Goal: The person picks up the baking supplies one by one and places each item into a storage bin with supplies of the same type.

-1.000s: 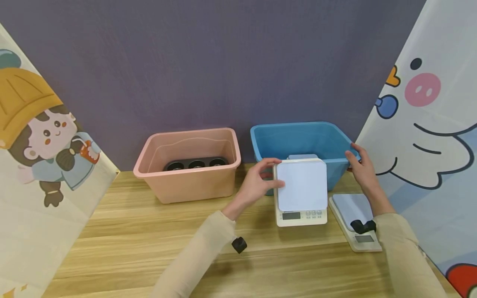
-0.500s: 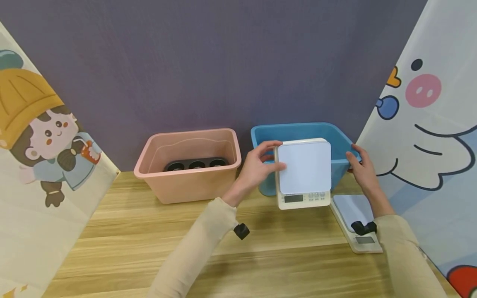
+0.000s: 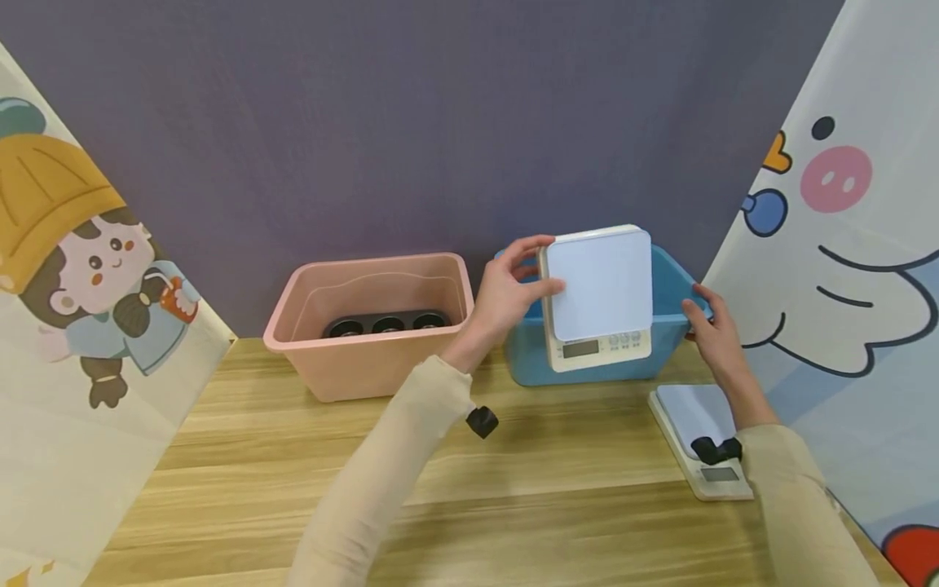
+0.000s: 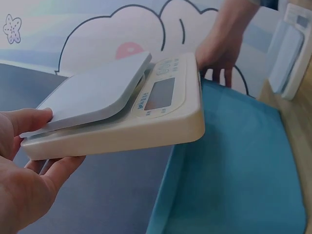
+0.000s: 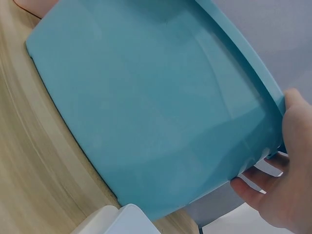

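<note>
My left hand (image 3: 506, 289) grips a white digital kitchen scale (image 3: 600, 285) by its left edge, thumb on the pale platform and fingers underneath. The scale is tilted, its display toward me, in front of and above the near rim of the blue bin (image 3: 587, 359). In the left wrist view the scale (image 4: 161, 122) shows its display and buttons. My right hand (image 3: 715, 330) holds the bin's right near corner, thumb over the rim; in the right wrist view its fingers (image 5: 251, 192) lie against the end wall. A second kitchen scale (image 3: 697, 416) lies on the table beside my right forearm.
A pink bin (image 3: 381, 367) stands left of the blue one, with a dark muffin pan (image 3: 386, 324) inside. Both bins are on a wood-grain table (image 3: 257, 489) against a dark backdrop (image 3: 367, 122). Patterned cloths hang at either side.
My left hand has raised the kitchen scale from low in front of the blue bin to above its near rim. The right hand has stayed at the bin's corner.
</note>
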`<control>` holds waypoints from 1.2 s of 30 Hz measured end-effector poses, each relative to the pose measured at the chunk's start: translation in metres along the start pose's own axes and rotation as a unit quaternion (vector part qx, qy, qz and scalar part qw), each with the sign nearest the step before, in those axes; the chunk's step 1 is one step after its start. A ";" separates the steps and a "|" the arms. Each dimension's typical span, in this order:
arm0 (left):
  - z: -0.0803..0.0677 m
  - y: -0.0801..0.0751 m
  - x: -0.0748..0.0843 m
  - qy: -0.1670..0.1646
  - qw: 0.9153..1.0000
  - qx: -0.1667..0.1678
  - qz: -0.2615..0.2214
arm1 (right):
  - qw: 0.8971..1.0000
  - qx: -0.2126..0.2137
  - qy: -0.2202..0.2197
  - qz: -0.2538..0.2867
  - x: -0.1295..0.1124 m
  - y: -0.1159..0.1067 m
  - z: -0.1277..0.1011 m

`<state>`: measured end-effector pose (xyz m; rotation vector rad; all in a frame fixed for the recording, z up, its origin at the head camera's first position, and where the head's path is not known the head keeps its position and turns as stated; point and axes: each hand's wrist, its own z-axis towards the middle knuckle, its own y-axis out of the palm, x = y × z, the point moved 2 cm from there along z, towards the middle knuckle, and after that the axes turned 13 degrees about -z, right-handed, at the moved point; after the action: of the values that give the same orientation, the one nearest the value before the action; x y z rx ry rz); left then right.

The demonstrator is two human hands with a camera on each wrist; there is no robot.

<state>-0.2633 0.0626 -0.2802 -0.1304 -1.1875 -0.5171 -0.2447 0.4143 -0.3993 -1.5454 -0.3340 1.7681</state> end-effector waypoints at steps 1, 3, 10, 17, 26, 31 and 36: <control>0.002 0.001 0.001 0.002 1.000 0.002 0.001 | 1.000 0.001 0.001 0.001 0.000 0.000 0.000; 0.007 0.002 0.003 0.007 1.000 0.008 0.002 | 1.000 0.001 0.002 0.001 0.001 0.000 0.000; 0.021 0.006 0.003 0.019 1.000 0.020 0.004 | 1.000 -0.005 0.010 0.001 0.005 0.002 0.001; 0.037 0.011 -0.002 0.032 0.999 0.037 -0.008 | 1.000 0.002 0.010 -0.005 0.009 0.002 0.002; 0.051 0.015 -0.007 0.056 0.995 0.077 -0.026 | 1.000 0.010 0.006 0.009 0.005 0.004 -0.002; 0.053 0.014 -0.009 0.079 0.993 0.089 -0.023 | 1.000 0.015 0.005 0.007 0.005 0.003 -0.003; 0.056 0.011 -0.014 0.085 0.992 0.096 -0.001 | 1.000 0.014 0.000 0.000 0.006 0.001 -0.002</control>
<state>-0.3102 0.0970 -0.2695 0.0781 -1.0641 -0.4057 -0.2434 0.4169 -0.4047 -1.5269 -0.3086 1.7649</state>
